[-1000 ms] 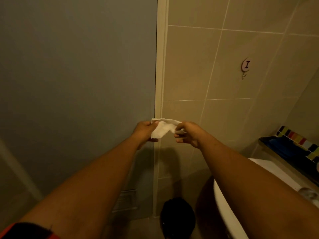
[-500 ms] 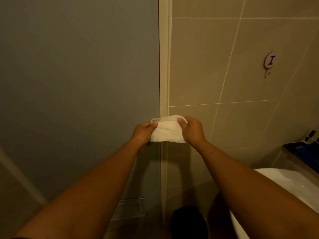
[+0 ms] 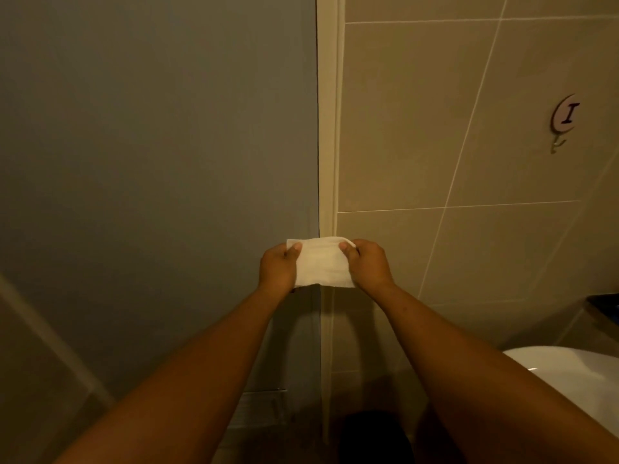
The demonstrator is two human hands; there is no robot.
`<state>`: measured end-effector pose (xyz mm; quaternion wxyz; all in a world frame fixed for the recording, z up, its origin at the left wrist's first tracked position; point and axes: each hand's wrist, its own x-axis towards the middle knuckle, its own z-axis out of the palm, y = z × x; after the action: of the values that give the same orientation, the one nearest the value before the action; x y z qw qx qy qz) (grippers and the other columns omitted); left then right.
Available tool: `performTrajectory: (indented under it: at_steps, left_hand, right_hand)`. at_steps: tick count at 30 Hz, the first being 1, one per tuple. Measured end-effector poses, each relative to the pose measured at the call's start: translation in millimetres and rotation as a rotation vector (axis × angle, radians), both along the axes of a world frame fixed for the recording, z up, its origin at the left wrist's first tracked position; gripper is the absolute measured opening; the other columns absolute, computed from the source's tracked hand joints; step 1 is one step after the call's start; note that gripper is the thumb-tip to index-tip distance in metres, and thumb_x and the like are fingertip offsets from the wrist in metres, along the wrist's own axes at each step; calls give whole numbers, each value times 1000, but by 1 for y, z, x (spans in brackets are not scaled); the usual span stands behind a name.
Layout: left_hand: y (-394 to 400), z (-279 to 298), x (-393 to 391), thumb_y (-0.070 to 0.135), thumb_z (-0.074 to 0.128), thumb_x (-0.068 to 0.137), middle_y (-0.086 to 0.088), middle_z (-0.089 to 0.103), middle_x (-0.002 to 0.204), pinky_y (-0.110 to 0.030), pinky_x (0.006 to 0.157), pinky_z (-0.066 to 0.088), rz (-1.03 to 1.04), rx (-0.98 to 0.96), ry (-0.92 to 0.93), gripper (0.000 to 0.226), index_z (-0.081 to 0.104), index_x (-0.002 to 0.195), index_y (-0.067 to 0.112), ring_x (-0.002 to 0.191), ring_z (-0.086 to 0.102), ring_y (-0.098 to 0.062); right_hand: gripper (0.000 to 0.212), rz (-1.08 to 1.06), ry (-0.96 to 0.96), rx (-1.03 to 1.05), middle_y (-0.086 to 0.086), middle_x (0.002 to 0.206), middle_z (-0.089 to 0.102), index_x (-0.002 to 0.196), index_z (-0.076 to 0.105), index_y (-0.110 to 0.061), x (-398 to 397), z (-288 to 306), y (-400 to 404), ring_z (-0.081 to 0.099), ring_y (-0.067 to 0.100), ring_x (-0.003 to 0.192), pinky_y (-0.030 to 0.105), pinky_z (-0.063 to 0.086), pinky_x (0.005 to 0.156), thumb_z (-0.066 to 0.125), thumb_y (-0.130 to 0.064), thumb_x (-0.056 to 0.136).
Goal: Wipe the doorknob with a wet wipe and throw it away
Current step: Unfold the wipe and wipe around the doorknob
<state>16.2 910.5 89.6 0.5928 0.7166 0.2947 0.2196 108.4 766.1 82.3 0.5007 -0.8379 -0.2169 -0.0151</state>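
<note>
A white wet wipe (image 3: 321,262) is stretched flat between both hands in front of the door's edge. My left hand (image 3: 278,269) pinches its left side with the thumb on top. On the wipe's right side, my right hand (image 3: 366,264) grips it the same way. The grey door (image 3: 160,169) fills the left half of the view. No doorknob shows anywhere. A dark round bin (image 3: 371,437) sits on the floor low in the view, between my forearms.
A pale door frame (image 3: 327,135) runs down the middle. Beige wall tiles (image 3: 435,128) fill the right, with a small hook (image 3: 564,120) marked "I". A white basin (image 3: 569,376) curves in at lower right, a dark shelf edge (image 3: 606,306) above it.
The wipe has been pulled from crumpled to spread flat between the hands. My view has swung left, so the hook, the basin and the shelf have slid toward the right edge.
</note>
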Motion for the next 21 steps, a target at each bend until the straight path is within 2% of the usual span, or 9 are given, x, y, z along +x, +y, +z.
performTrajectory:
  at_steps: [2,3,6,7,9,11,15,19,21]
  left_hand:
    - [4,-4,1,41,50,97,-15,65,115,-29,56,56,13,74,-7,42,61,122,9,89,62,-25]
    - [8,-7,1,42,50,96,-14,66,112,-27,57,54,21,120,2,42,63,120,9,87,62,-23]
    - [15,-16,1,42,52,95,-12,68,101,-35,74,58,49,202,53,39,68,107,9,86,65,-24]
    - [17,-18,2,42,53,95,-9,68,95,-31,70,58,63,204,51,35,68,99,11,81,65,-21]
    - [21,-16,3,41,55,94,1,65,79,-16,49,50,94,219,20,28,66,85,16,66,61,-10]
    - [29,-10,3,41,56,93,8,60,68,-15,43,40,120,287,15,31,65,78,15,60,56,-1]
    - [49,-8,-1,43,57,92,7,56,64,-18,48,40,142,383,59,37,64,74,11,58,53,-3]
    - [62,-19,-7,45,59,89,5,55,60,-20,46,35,166,398,102,40,55,59,19,54,51,-6]
    - [67,-25,-10,47,59,89,4,55,59,-21,47,36,171,413,137,42,55,59,18,54,51,-8]
  right_hand:
    - [37,42,9,-41,8,94,65,108,68,-5,4,-3,1,57,19,83,28,43,71,48,-35,99]
    - [37,61,3,-57,6,91,63,106,69,-5,7,-5,1,57,18,81,26,42,69,48,-35,99]
    - [35,88,-1,-65,5,84,62,99,70,-4,14,-9,3,56,18,75,22,38,56,51,-33,98]
    - [35,83,14,-51,5,82,62,95,70,-3,15,-8,5,55,17,73,22,38,55,52,-33,97]
    - [36,59,46,7,3,69,58,77,67,-5,18,-5,13,51,17,66,17,37,50,56,-34,95]
    - [42,36,78,64,2,61,52,66,61,-4,20,-1,20,47,16,59,17,36,46,61,-36,92]
    - [44,27,174,144,10,65,52,69,63,0,16,-5,33,50,21,60,31,44,55,68,-40,86]
    - [49,-2,236,165,11,70,59,81,68,10,9,-20,49,55,21,63,32,49,60,68,-39,86]
    - [49,-16,231,161,16,73,62,83,68,10,8,-26,56,57,22,65,32,49,63,66,-38,87]
